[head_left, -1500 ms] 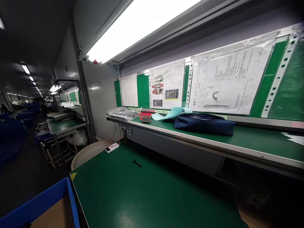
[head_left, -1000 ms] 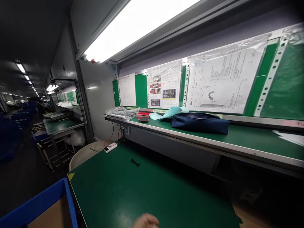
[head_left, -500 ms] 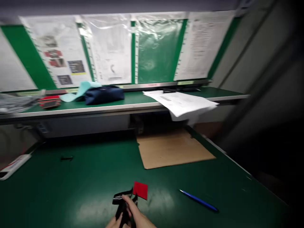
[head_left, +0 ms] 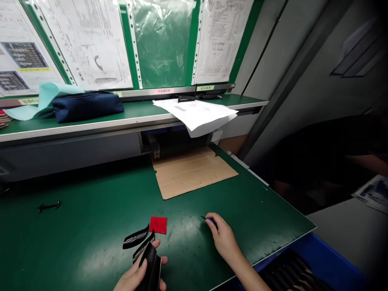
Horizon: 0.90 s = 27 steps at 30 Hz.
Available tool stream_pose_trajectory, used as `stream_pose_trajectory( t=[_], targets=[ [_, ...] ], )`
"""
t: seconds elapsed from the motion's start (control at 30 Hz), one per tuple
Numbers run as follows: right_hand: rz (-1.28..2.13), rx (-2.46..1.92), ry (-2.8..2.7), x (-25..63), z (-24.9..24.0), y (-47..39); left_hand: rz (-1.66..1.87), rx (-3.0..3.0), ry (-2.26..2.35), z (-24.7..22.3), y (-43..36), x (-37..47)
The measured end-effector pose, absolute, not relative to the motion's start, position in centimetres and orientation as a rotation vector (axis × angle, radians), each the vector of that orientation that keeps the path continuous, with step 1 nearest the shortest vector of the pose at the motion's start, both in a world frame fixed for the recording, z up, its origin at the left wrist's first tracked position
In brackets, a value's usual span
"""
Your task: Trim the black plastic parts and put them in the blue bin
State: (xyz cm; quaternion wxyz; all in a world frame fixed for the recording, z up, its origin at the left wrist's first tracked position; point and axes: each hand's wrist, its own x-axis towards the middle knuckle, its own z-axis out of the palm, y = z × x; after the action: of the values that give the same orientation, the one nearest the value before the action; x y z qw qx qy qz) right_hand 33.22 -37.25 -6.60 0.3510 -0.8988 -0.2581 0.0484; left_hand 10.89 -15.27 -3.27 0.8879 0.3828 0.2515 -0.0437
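Observation:
My left hand [head_left: 133,279] is closed around a glossy black, elongated part [head_left: 151,264] near the front of the table; what the part is I cannot tell. Just beyond it lie a black curved strip with pale lines [head_left: 136,237] and a second such strip [head_left: 142,249], partly hidden behind the held part. A small red square [head_left: 158,225] rests by their far ends. To the right, my right hand [head_left: 222,234] pinches a blue pen [head_left: 211,220] low over the green table, its dark tip pointing left. Most of the pen is hidden by the fingers.
A cardboard sheet [head_left: 194,176] lies at the back of the green table [head_left: 100,214]. A small black piece [head_left: 49,206] is at left. The shelf above carries papers [head_left: 200,115] and a navy pouch [head_left: 87,106]. Below right stands a blue bin [head_left: 327,258] with black parts.
My right hand has left the black part and moved right, closing on the pen that lay on the table. My left hand keeps the black part. The view has swung right.

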Motion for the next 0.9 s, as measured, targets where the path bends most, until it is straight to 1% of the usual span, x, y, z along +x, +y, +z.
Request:
stream_pose_trajectory(
  t=[0.1, 0.2, 0.27, 0.33, 0.43, 0.6, 0.77, 0.9],
  targets=[
    [0.269, -2.213, -0.761, 29.9, -4.7, -35.2, -0.214, 0.843, 0.530, -1.2, -15.4, 11.0],
    [0.464, -2.050, -1.098, 26.7, -1.3, -33.5, -0.251, 0.898, 0.579, 0.4, -15.8, 10.9],
    [0.485, -1.969, -1.288, 25.1, 0.9, -32.9, -0.271, 0.992, 0.619, 1.2, -16.0, 10.6],
    [0.425, -1.954, -1.402, 24.3, 2.4, -32.6, -0.305, 1.100, 0.636, 2.0, -16.2, 10.2],
    [0.351, -2.003, -1.514, 24.0, 3.2, -32.4, -0.339, 1.178, 0.657, 3.6, -16.3, 9.7],
    [0.158, -2.077, -1.640, 24.4, 3.0, -31.6, -0.390, 1.245, 0.637, 5.7, -16.5, 9.7],
    [-0.040, -2.127, -1.777, 24.9, 2.3, -30.6, -0.304, 1.346, 0.579, 6.0, -16.7, 10.0],
    [-0.120, -2.066, -1.858, 25.5, 1.9, -30.1, -0.368, 1.412, 0.501, 6.3, -16.5, 10.2]
  ],
)
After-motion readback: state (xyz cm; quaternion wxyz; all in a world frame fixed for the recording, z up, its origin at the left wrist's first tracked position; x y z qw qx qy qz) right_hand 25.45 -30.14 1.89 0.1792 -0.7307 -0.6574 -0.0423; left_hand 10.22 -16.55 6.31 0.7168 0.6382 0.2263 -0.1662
